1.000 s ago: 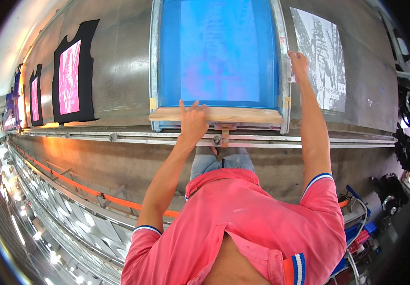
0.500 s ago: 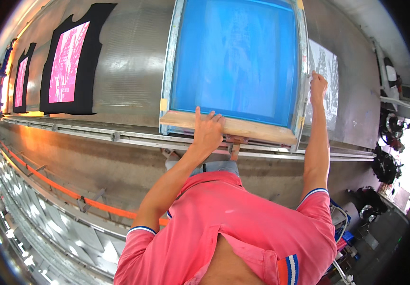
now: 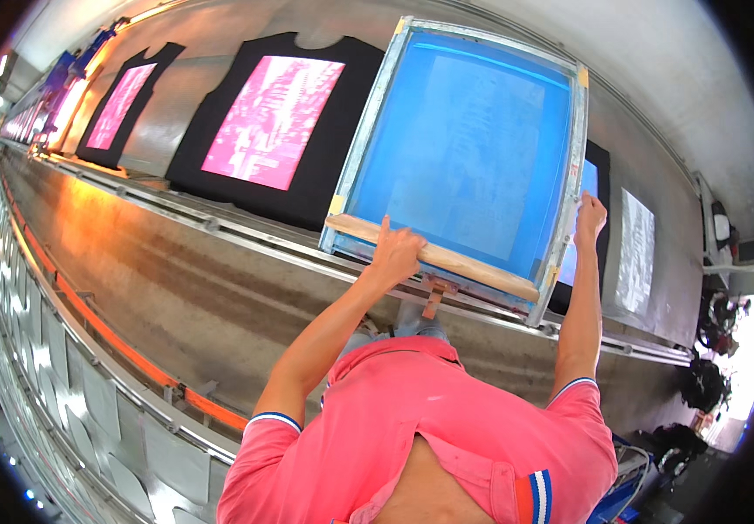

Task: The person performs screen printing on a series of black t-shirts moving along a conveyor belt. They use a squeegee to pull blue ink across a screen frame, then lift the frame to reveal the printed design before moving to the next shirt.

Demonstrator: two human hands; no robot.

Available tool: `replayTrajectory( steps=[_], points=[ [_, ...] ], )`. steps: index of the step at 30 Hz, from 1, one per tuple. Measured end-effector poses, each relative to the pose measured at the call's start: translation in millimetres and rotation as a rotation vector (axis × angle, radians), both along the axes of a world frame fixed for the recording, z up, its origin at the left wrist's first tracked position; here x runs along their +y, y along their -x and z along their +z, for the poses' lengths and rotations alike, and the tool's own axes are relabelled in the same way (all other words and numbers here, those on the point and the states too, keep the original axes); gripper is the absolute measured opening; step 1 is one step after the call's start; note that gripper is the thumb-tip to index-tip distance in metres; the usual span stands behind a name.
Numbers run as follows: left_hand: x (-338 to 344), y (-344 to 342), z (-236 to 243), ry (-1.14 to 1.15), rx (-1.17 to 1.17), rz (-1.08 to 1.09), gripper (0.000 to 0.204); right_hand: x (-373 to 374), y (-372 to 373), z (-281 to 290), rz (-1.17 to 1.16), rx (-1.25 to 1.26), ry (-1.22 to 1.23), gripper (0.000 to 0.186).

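A screen-printing frame (image 3: 578, 122) with blue mesh (image 3: 455, 148) sits over the long metal table. My left hand (image 3: 394, 255) is closed over the wooden squeegee (image 3: 482, 272) lying across the frame's near end, its index finger stretched along the top. My right hand (image 3: 588, 218) grips the frame's right side. To the left lie black shirts (image 3: 189, 166) bearing pink prints (image 3: 268, 118). Partly hidden at the frame's right is another black garment (image 3: 602, 166) with a pale blue panel, and beyond it a grey-white printed patch (image 3: 634, 249).
A metal rail (image 3: 220, 229) runs along the table's near edge, above a concrete floor (image 3: 150, 262). An orange bar (image 3: 132, 341) and racks of grey plates (image 3: 176, 463) run along the lower left. Dark, indistinct items (image 3: 704, 384) stand at the right, near a bright opening.
The screen has slid left along the table with both hands on it, closer to the shirts, uncovering part of a black garment on its right. The view has also turned.
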State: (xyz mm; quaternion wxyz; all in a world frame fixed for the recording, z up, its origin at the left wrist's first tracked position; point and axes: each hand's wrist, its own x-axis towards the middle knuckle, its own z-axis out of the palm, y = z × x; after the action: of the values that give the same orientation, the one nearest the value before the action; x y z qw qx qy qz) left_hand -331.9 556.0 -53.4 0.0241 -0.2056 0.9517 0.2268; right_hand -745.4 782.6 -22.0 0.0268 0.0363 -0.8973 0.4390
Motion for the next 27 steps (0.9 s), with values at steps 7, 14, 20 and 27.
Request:
replayTrajectory(
  steps=[7,14,20,27],
  points=[
    [-167.8,-89.3,-39.8,0.137,0.089,0.06,0.033,-175.3,-68.0,-96.8,0.247,0.193,0.188,0.026],
    [-317.5,-193.3,-18.0,0.164,-0.126,0.082,0.048,-354.9,-219.9,-112.6,0.133,-0.07,0.155,0.034],
    [-364.3,-203.4,-0.5,0.107,-0.186,0.01,0.044,-386.4,-260.4,-105.3,0.019,-0.266,0.187,0.036],
    [-391.3,-226.0,-18.0,0.101,-0.165,-0.028,0.046,-412.4,-279.6,-113.5,-0.029,-0.242,0.125,0.035]
  ],
)
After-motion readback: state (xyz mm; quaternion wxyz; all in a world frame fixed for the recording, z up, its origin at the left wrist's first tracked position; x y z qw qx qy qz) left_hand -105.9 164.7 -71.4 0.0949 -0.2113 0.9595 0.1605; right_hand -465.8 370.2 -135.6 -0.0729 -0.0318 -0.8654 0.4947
